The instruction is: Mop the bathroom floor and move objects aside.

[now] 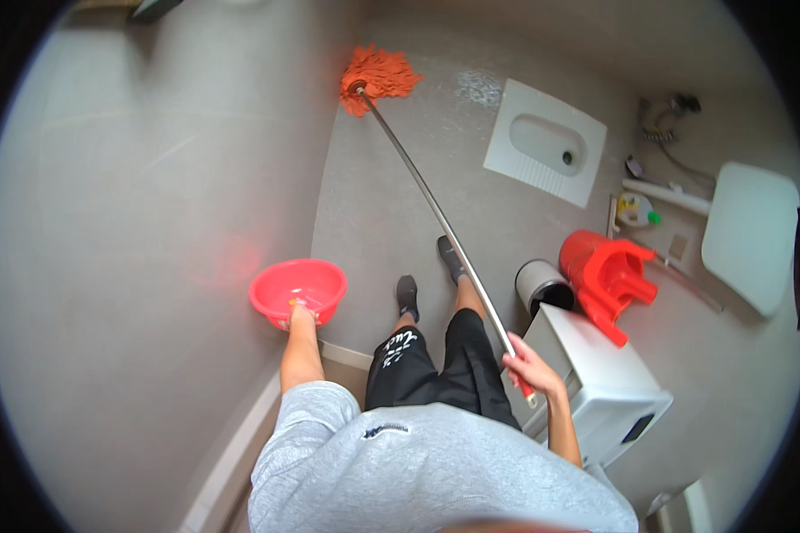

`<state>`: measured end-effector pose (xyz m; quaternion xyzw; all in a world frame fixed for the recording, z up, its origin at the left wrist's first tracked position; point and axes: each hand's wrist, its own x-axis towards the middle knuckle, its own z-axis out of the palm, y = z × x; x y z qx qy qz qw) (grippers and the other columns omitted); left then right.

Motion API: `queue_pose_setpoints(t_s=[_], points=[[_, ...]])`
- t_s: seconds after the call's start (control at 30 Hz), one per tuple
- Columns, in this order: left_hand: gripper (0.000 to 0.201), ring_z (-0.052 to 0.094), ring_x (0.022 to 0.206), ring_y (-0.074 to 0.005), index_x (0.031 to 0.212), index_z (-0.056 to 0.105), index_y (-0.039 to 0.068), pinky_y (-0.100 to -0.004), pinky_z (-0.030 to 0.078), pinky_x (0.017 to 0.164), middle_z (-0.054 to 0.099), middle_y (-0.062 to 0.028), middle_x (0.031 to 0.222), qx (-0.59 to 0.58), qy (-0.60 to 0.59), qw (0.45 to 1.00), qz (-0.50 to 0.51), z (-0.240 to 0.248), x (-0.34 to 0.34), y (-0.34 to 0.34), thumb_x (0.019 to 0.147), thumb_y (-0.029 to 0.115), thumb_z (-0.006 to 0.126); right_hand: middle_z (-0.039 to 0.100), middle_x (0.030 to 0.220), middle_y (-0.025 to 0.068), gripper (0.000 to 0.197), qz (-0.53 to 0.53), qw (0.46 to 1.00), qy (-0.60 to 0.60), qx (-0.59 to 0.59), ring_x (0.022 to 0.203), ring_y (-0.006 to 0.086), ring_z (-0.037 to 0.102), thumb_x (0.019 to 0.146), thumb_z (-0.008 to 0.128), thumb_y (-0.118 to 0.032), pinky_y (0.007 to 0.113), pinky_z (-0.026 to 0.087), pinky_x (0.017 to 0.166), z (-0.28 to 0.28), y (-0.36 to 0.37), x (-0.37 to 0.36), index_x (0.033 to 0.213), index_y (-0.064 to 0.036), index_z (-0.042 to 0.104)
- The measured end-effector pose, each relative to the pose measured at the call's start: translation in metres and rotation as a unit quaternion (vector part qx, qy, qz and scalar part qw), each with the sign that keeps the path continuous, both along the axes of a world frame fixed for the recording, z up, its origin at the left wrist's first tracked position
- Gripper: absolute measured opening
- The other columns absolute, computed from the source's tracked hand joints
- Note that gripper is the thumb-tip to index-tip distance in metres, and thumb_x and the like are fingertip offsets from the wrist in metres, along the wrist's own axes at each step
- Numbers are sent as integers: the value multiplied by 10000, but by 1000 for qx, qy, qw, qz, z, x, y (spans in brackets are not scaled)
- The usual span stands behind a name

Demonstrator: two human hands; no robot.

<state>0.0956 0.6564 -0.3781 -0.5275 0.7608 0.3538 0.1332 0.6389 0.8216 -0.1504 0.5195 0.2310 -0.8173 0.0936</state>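
Left of the squat toilet [542, 173] lies the head of an orange mop [382, 75], its handle clasped in the right hand [530, 366]. Nearer the wearer than the toilet, the left hand [300, 317] pinches a red basin's [298, 277] rim; a bin [540, 281] also stands there.

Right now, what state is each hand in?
Left hand: closed, holding the round pinkish-red plastic basin by its rim.
Right hand: closed around the long silver mop handle.

The grey floor [378, 204] is carrying a mop head [384, 75] (orange, spread out) by its left edge, a squat toilet [526, 133] and a bin [535, 282].
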Motion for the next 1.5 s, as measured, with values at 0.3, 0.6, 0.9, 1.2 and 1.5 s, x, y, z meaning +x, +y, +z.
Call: queue_pose_setpoints(t_s=[0.3,0.6,0.9,1.2,1.5], points=[[445,574,1124,-332,1349,369,26,-619,485,917,495,-161,1320,320,21,913,-253,68,8,16,945,125,528,651,849,220,393,109,938,-154,289,777,377,640,929,554,-320,445,490,681,32,-63,-56,1238,-81,509],[413,629,1003,-284,1254,456,-59,-458,569,825,571,-166,1200,434,108,656,-608,179,107,175,851,25,483,657,892,204,310,0,953,-148,264,870,379,637,884,597,-245,450,489,735,100,-140,-100,1107,-41,529],[307,641,957,-287,1139,516,-53,-459,598,754,591,-159,1114,418,-146,589,-676,195,216,205,854,58,514,660,964,195,289,2,927,-201,317,936,394,620,866,641,-239,471,478,785,114,-190,-33,1078,-55,571],[387,612,1035,-355,1187,482,-86,-454,559,886,580,-225,1155,462,-277,691,-481,198,238,193,839,84,481,674,964,143,496,-40,953,-26,299,850,298,656,877,499,-231,358,476,849,174,-163,28,1348,-79,479],[403,622,1039,-341,1191,548,-32,-442,546,901,631,-200,1127,495,-279,734,-372,190,223,188,846,158,466,591,908,35,367,-248,911,200,262,805,103,586,967,445,-270,250,466,750,179,-98,25,1250,-71,570]])
